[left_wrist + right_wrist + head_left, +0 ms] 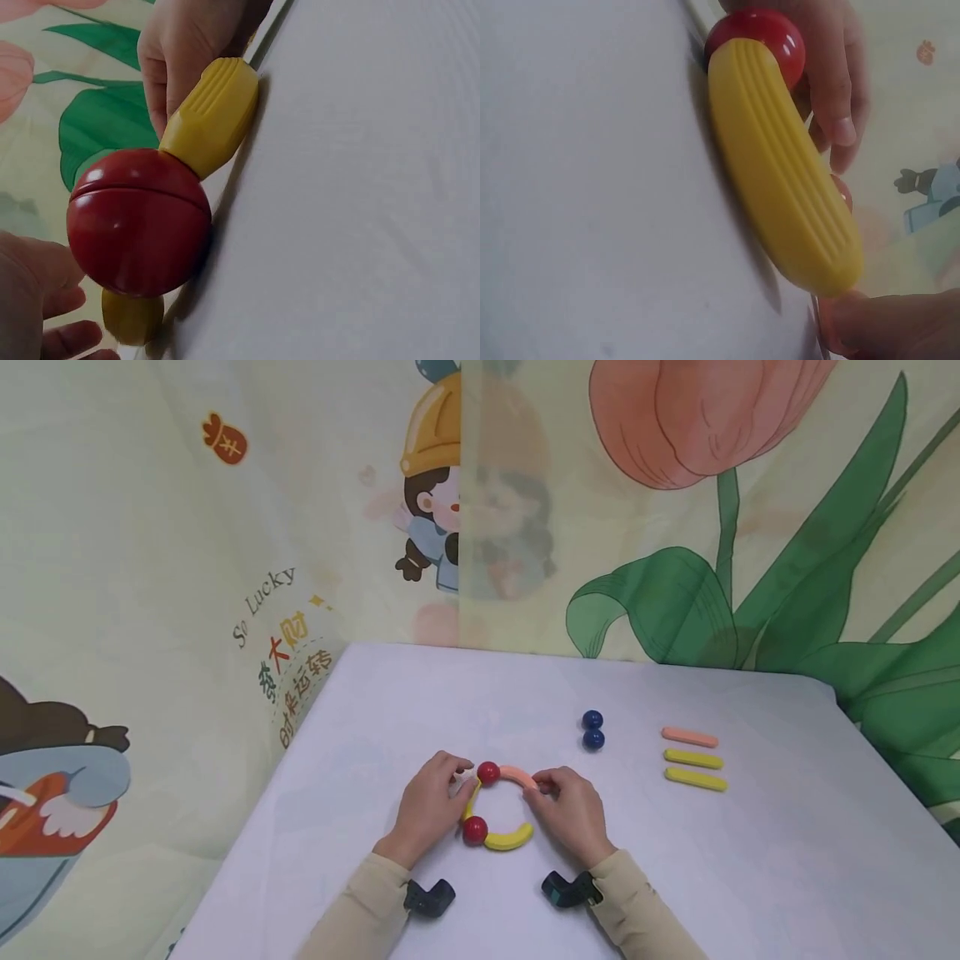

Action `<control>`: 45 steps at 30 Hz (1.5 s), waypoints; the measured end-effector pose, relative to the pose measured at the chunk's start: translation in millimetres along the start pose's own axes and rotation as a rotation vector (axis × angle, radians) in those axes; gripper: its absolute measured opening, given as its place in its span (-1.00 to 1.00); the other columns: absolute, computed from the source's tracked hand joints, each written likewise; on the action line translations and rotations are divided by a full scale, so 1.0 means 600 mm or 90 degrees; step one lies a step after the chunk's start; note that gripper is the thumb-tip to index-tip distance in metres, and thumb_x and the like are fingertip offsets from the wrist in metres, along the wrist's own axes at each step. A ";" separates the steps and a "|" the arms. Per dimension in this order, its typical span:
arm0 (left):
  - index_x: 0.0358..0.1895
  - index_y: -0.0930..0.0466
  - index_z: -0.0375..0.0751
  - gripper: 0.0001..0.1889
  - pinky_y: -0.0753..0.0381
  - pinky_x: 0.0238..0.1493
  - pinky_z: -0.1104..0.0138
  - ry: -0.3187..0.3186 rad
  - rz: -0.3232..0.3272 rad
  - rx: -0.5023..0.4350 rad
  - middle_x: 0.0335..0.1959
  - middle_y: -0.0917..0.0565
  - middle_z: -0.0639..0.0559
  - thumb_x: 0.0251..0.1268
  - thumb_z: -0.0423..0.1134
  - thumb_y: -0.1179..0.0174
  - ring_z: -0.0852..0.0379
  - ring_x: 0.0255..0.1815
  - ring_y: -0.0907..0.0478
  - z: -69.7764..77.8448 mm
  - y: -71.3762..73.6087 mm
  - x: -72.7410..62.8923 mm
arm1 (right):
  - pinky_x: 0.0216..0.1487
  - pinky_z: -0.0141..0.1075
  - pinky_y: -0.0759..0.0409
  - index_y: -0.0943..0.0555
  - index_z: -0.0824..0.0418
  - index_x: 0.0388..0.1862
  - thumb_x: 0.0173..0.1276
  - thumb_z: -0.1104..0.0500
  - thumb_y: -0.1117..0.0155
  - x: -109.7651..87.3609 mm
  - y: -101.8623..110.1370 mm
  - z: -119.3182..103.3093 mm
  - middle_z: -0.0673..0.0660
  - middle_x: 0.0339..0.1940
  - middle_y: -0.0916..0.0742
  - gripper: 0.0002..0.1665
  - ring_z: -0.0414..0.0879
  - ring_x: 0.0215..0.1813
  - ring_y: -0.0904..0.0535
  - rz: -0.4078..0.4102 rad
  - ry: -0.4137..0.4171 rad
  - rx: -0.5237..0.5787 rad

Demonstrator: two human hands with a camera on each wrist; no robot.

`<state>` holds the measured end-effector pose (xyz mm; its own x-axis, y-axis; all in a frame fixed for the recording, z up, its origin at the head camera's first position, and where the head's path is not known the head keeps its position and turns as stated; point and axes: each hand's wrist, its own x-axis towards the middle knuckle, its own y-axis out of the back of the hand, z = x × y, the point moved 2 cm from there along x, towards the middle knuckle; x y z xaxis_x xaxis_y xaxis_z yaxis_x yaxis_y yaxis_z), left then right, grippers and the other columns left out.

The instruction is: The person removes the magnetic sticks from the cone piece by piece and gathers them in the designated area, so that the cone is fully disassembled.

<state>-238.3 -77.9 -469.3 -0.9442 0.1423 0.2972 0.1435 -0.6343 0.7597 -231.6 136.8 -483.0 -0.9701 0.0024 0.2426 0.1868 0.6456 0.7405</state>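
A partial ring of toy pieces lies on the table: two glossy red balls (475, 831), a yellow curved stick (510, 837), another yellow stick (469, 806) between the balls, and a salmon-pink curved stick (517, 775) at the far side. My right hand (572, 810) pinches the pink stick's free end. On the left of the ring, my left hand (431, 800) has its thumb at the yellow stick and its fingers loosely bent near the far red ball. In the left wrist view the near red ball (139, 225) covers part of that yellow stick.
Two dark blue balls (593, 729) sit together beyond the ring. To the right, one pink stick (690, 737) and two yellow sticks (693, 759) lie in a row. Each wrist wears a black camera (430, 898). Printed curtains stand behind the white table (795, 860).
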 end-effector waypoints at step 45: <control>0.12 -0.62 -0.08 -0.52 -0.60 -0.19 0.39 0.036 -0.095 0.028 -0.11 -0.57 0.09 0.10 -0.07 -0.45 0.19 -0.16 -0.42 0.010 -0.007 -0.005 | -0.28 -0.26 -0.50 -0.72 0.21 -0.03 0.28 0.14 -0.41 0.002 0.084 0.063 0.10 -0.22 -0.75 -0.70 -0.07 -0.29 -0.55 0.060 -0.063 0.032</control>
<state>-234.3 -71.0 -470.1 -0.9708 0.1890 0.1478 0.0124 -0.5759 0.8174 -229.3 198.4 -468.9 -0.9598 0.1385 0.2442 0.2717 0.6769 0.6841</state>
